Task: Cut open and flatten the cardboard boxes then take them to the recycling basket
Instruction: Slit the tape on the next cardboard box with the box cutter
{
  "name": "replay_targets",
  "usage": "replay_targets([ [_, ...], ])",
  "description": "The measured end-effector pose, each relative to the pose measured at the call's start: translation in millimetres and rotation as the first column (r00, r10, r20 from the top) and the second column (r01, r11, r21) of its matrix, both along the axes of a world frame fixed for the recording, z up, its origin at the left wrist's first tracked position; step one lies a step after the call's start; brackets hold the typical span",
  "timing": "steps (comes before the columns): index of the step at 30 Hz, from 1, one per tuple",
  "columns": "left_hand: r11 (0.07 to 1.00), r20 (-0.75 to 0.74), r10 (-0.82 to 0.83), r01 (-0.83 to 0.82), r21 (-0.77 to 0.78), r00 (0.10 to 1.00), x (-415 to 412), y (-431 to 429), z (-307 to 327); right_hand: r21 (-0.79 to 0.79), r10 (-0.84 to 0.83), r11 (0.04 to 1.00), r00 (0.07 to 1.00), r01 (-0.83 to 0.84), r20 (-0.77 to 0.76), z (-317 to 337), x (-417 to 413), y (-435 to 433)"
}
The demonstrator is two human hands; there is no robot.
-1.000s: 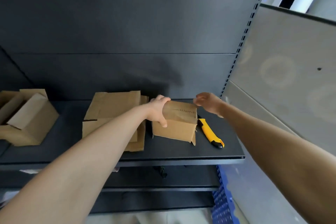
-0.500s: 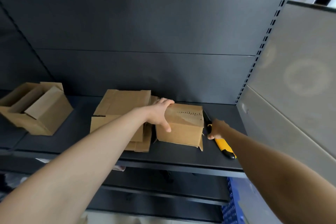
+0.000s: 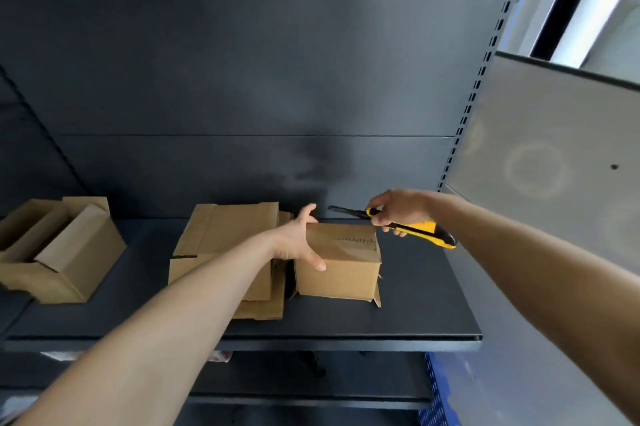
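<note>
Brown cardboard sits dead centre in the head view: a closed box (image 3: 337, 263) stands on the dark shelf (image 3: 415, 318), just below the middle of the frame, with a dotted line of marks across its top. The left hand (image 3: 298, 242) comes in from the lower left and clamps the box's upper left corner, thumb pressed down the front face and fingers wrapped over the top toward the back edge.

From the right edge the right hand (image 3: 398, 209) reaches in and grips a yellow-and-black utility knife (image 3: 415, 230), fingers curled round the front of its handle. The knife hangs in the air just above and behind the box's upper right corner. Its dark nose points left and its yellow tail slants down to the right. The tip looks clear of the cardboard, and I cannot tell whether a blade is out.

Just left of the box lies a stack of flattened cardboard (image 3: 225, 235), partly hidden under the left forearm. At the far left of the frame, well apart, an open box (image 3: 62, 252) sits with its flaps up.

Behind it all rises the dark back panel (image 3: 242, 62). A slotted upright (image 3: 479, 90) runs up the right side, with a pale grey panel (image 3: 554, 200) beyond it. At the lower right, beneath the shelf, a slice of blue crate (image 3: 433, 405) peeks out.
</note>
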State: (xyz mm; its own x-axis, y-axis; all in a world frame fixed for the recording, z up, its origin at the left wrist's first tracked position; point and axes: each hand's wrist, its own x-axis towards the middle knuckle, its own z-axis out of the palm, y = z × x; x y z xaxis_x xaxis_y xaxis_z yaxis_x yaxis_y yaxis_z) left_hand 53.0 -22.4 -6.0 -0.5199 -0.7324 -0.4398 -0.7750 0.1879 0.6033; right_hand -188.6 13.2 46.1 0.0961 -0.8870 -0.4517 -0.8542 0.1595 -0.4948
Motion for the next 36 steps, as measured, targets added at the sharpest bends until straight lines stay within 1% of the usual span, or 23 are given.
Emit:
replay_targets([
  [3, 1.000, -0.015, -0.017, 0.017, 0.008, 1.000, 1, -1, 0, 0.061, 0.114, 0.993, 0.981, -0.106, -0.155, 8, 24, 7],
  [5, 1.000, -0.023, -0.028, 0.028, 0.002, 0.999, 2, -2, -2, 0.095, 0.144, 0.988, 0.961, -0.125, -0.234, 10, 35, 9],
  [14, 0.997, -0.047, -0.074, 0.073, -0.018, 0.996, 5, -11, -13, 0.127, 0.159, 0.985, 0.913, -0.119, -0.376, 25, 57, 8],
  [19, 0.990, -0.028, -0.131, 0.129, -0.054, 0.991, 0, -15, -17, 0.089, 0.222, 0.974, 0.786, -0.210, -0.577, 27, 74, 8],
  [23, 0.975, 0.006, -0.191, 0.190, -0.112, 0.982, -6, -17, -25, 0.118, 0.238, 0.970, 0.742, -0.211, -0.627, 25, 83, 4],
  [28, 0.960, 0.042, -0.226, 0.230, -0.159, 0.973, -10, -21, -34, 0.146, 0.202, 0.979, 0.739, -0.141, -0.643, 29, 84, 4],
  [36, 0.952, 0.058, -0.245, 0.251, -0.177, 0.968, -12, -25, -38, 0.136, 0.225, 0.974, 0.684, -0.183, -0.694, 18, 90, 1],
])
